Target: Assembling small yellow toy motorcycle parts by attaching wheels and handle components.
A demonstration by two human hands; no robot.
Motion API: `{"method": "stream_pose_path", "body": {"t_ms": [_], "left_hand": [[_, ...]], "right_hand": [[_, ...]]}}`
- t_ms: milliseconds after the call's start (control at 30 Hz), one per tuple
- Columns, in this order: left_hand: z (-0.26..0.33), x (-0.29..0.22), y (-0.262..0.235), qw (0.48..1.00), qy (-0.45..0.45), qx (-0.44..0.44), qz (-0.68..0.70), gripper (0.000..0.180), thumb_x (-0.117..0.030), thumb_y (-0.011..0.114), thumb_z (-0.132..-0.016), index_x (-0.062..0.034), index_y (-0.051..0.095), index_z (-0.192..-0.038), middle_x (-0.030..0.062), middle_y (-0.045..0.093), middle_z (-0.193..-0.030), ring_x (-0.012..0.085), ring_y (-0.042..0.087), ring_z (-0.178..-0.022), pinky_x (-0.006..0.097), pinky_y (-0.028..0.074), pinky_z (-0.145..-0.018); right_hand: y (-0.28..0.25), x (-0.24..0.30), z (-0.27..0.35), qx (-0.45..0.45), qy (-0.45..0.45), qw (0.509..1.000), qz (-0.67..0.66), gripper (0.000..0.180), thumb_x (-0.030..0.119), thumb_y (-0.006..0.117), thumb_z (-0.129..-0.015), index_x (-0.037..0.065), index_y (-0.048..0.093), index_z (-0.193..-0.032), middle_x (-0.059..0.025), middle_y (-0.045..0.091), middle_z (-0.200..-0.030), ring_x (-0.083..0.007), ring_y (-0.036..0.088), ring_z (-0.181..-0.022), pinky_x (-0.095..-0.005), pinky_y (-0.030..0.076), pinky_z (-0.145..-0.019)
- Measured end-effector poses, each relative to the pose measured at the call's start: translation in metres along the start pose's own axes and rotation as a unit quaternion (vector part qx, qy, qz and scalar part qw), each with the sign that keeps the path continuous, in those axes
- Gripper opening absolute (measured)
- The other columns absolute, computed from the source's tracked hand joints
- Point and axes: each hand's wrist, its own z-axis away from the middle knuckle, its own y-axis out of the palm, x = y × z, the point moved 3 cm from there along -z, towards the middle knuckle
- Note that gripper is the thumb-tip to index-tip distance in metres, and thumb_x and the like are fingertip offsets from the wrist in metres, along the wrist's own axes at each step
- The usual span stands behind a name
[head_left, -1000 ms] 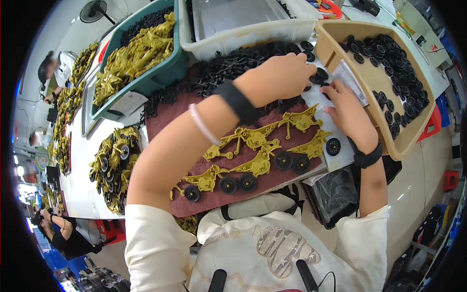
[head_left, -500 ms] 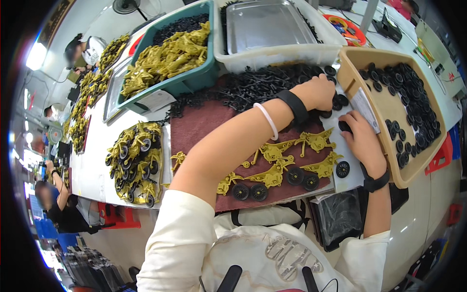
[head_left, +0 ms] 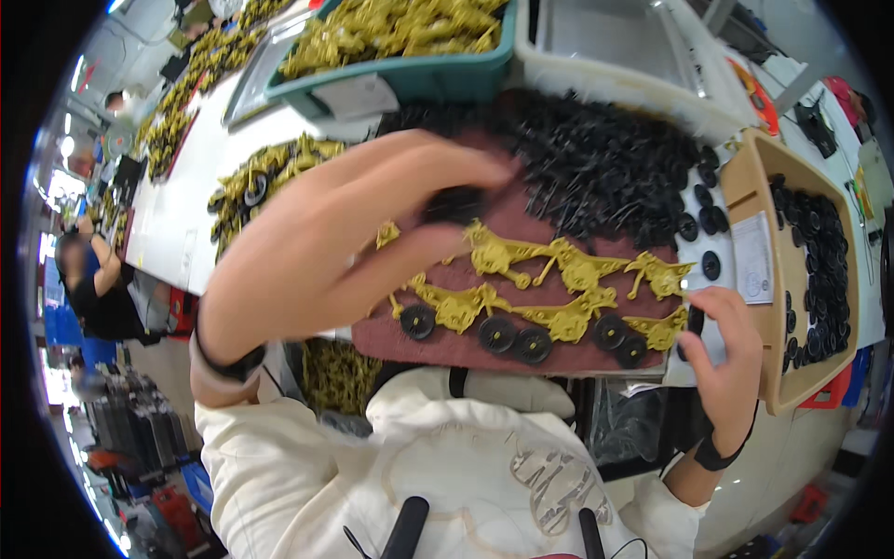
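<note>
Place: toy assembly workshop
Evidence: teal bin [head_left: 438, 74] of yellow plastic parts, heaped black wheels [head_left: 605, 158] beyond the fingers, co-worker [head_left: 98, 279] at benches.

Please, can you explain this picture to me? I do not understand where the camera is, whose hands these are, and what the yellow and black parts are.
The camera sits on a person's head and looks down, so the round picture bends at its rim. Both hands are that person's own. The left hand, raised close to the lens, pinches a small black piece, probably a wheel. The right hand rests at the right edge of a dark red mat. On the mat lie yellow plastic frames with black wheels on them. Behind is a heap of loose wheels; a tan tray holds more.
</note>
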Motion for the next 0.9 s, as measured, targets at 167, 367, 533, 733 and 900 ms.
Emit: {"method": "stream_pose_path", "body": {"t_ms": [167,367,533,733,900], "left_hand": [[0.146,-0.005,-0.002,0.952,-0.237,-0.144,0.126,0.051,-0.023,0.074,-0.084,0.0055,0.053,-0.121,0.0186,0.056,-0.119,0.0239,0.059,-0.102,0.032,0.050,-0.086],[0.225,0.014,0.042,0.900,-0.354,-0.218,0.129,0.052,-0.006,0.079,-0.073,0.0029,0.058,-0.120,0.0151,0.061,-0.114,0.0230,0.061,-0.098,0.033,0.050,-0.086],[0.234,0.022,0.061,0.911,-0.341,-0.210,0.092,0.043,-0.012,0.076,-0.076,0.0015,0.062,-0.114,0.0157,0.061,-0.114,0.0246,0.062,-0.097,0.032,0.049,-0.087],[0.239,0.037,0.071,0.922,-0.292,-0.244,0.073,0.047,-0.008,0.083,-0.069,-0.0006,0.063,-0.112,0.0142,0.062,-0.113,0.0283,0.063,-0.099,0.035,0.051,-0.085],[0.240,0.050,0.081,0.917,-0.279,-0.277,0.065,0.047,-0.009,0.083,-0.068,0.0005,0.064,-0.111,0.0149,0.063,-0.112,0.0277,0.062,-0.101,0.035,0.051,-0.086]], "right_hand": [[0.057,0.068,-0.009,0.113,-0.089,0.984,-0.105,0.042,0.009,0.078,-0.069,0.004,0.066,-0.109,-0.0132,0.061,-0.109,-0.0317,0.061,-0.095,-0.0378,0.050,-0.081],[0.138,0.131,-0.041,0.158,-0.199,0.958,-0.134,0.043,0.011,0.078,-0.070,0.004,0.065,-0.110,-0.0123,0.058,-0.107,-0.0299,0.060,-0.091,-0.0387,0.049,-0.077],[0.179,0.166,-0.048,0.134,-0.257,0.950,-0.116,0.047,0.010,0.078,-0.067,0.003,0.061,-0.110,-0.0127,0.058,-0.106,-0.0315,0.059,-0.094,-0.0393,0.048,-0.079],[0.199,0.182,-0.046,0.129,-0.237,0.962,-0.036,0.043,0.011,0.079,-0.067,0.000,0.060,-0.105,-0.0133,0.058,-0.105,-0.0314,0.058,-0.093,-0.0389,0.048,-0.079],[0.206,0.184,-0.044,0.110,-0.213,0.971,-0.017,0.040,0.013,0.079,-0.066,0.000,0.062,-0.099,-0.0125,0.060,-0.101,-0.0314,0.058,-0.093,-0.0386,0.048,-0.080]]}}
